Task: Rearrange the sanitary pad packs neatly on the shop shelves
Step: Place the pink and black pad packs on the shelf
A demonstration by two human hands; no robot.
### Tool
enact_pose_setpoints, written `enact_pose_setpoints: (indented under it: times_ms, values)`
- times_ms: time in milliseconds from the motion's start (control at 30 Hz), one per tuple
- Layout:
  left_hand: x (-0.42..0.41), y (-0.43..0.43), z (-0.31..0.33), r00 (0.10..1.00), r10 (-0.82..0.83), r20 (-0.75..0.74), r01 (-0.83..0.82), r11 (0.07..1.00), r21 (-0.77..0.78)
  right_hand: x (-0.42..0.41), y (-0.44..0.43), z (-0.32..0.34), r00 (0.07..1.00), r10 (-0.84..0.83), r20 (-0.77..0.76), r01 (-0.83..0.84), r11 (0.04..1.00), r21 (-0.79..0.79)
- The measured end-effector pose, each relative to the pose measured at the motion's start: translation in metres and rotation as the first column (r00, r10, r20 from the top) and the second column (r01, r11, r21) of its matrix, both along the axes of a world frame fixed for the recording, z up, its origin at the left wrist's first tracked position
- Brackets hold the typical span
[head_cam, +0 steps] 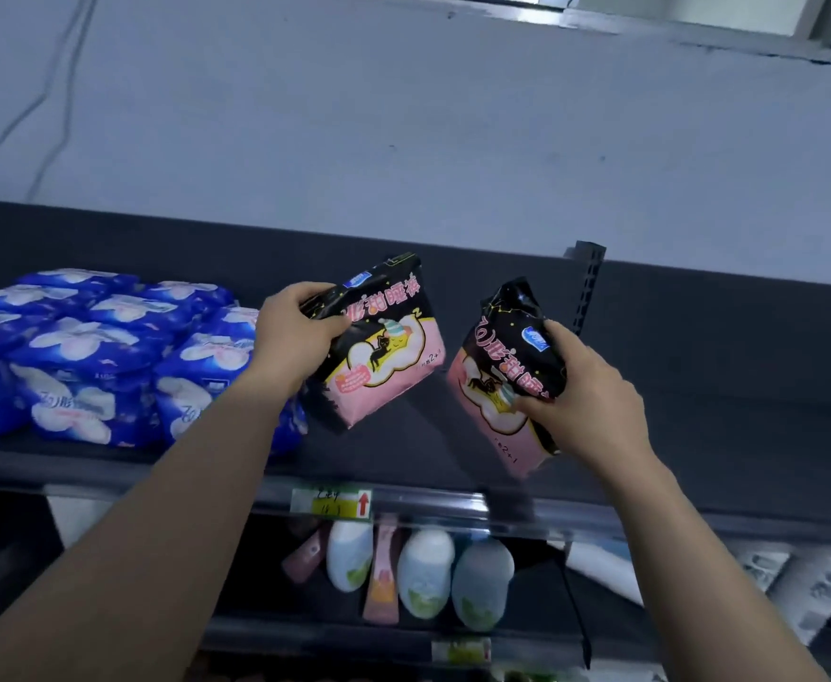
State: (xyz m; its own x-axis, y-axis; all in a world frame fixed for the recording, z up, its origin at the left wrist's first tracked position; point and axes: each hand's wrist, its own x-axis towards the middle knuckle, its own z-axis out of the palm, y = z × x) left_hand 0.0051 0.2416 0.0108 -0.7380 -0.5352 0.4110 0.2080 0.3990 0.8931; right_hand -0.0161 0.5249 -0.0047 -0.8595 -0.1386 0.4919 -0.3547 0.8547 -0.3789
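Note:
My left hand [295, 332] grips the upper left edge of a black and pink pad pack [384, 356], held tilted above the dark top shelf [699, 386]. My right hand [581, 391] grips a second black and pink pad pack [497, 366] by its right side, also tilted and off the shelf. The two packs hang side by side, a small gap between them. A heap of several blue pad packs [88, 356] lies on the shelf to the left, its nearest pack just behind my left wrist.
The shelf's right half is bare dark surface. A dark slotted upright [586, 283] stands at the back behind the right pack. A price label [332, 503] sits on the shelf's front rail. Below, white and green bottles [423, 573] and slim pink tubes stand on a lower shelf.

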Motion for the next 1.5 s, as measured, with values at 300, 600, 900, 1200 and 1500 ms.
enact_pose_setpoints:
  times_ms: [300, 600, 900, 1200, 1500]
  values:
    - [-0.104, -0.044, 0.011, 0.989, 0.009, 0.148, 0.003, 0.997, -0.078, -0.078, -0.033, 0.001, 0.996, 0.047, 0.074, -0.046, 0.999, -0.021]
    - [-0.18, -0.078, 0.003, 0.903, -0.172, 0.395, 0.194, 0.981, -0.018, -0.12, -0.056, 0.012, 0.98, 0.104, 0.172, -0.098, 0.994, -0.039]
    - [-0.215, -0.099, 0.002, 0.879, -0.064, 0.473, 0.248, 0.907, -0.339, -0.14, -0.074, 0.007, 0.974, 0.134, 0.185, -0.123, 0.99, -0.072]
    - [-0.232, -0.108, -0.003, 0.883, -0.143, 0.446, 0.301, 0.903, -0.307, -0.152, -0.091, 0.008, 0.938, 0.238, 0.251, -0.244, 0.97, -0.007]
    - [-0.221, -0.123, 0.0, 0.879, -0.134, 0.458, 0.363, 0.81, -0.461, -0.173, -0.124, 0.002, 0.913, 0.325, 0.248, -0.347, 0.936, 0.052]
